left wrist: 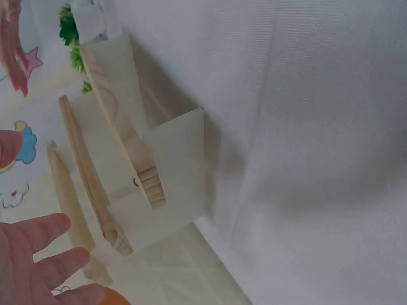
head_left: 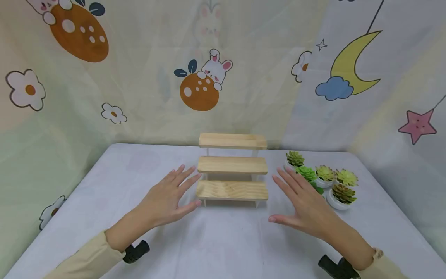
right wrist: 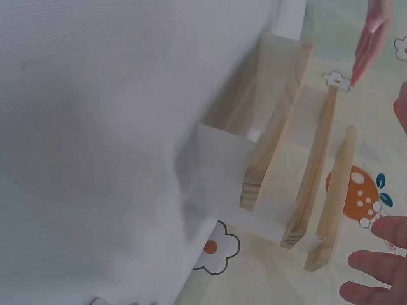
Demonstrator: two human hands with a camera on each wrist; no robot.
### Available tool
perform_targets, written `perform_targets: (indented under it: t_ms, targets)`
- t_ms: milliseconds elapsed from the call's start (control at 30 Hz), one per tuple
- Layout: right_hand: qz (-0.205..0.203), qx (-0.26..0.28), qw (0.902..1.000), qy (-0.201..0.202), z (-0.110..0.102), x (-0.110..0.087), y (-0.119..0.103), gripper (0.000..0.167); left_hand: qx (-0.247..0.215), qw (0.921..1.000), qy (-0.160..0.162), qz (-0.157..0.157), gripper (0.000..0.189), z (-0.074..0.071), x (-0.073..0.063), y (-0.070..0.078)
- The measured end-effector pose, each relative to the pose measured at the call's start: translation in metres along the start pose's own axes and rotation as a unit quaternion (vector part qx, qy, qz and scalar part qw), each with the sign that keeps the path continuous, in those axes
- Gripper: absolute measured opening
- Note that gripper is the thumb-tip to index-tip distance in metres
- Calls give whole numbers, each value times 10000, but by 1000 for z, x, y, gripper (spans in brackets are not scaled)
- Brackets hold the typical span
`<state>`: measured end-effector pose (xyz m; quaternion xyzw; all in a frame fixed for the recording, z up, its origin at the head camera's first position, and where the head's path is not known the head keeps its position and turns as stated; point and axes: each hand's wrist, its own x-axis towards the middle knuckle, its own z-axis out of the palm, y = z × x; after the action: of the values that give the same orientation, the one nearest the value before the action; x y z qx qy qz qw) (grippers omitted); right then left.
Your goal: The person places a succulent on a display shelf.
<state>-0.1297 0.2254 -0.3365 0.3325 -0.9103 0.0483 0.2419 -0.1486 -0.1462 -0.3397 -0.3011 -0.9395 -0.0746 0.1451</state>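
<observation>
A small three-step display stand (head_left: 232,165) with pale wooden shelves and white side panels stands toward the back of the table. My left hand (head_left: 167,199) hovers at its left, fingers spread and holding nothing. On the other side, my right hand (head_left: 306,203) is held with straight, spread fingers, also with nothing in it. Both wrist views show the stand's shelves (left wrist: 114,121) from the side, with fingertips (right wrist: 378,265) apart from the wood. Several potted succulents (head_left: 325,174) in white pots cluster right of the stand, partly hidden behind my right hand.
A white cloth covers the table (head_left: 233,244). Behind it hangs a printed curtain (head_left: 251,85) with rabbits, flowers, a moon and a star, closing off the back and sides. Dark wrist cameras (head_left: 136,252) sit under both wrists.
</observation>
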Motion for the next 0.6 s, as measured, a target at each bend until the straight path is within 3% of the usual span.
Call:
perform_targets:
  t_ms: [367, 600]
  targets:
    - [1007, 609, 9921, 427, -3, -15, 8, 85, -1154, 9916, 172, -558, 56, 14, 7, 2]
    - [2128, 1301, 9679, 326, -8, -28, 18, 77, -1958, 9774, 136, -787, 53, 25, 7, -3]
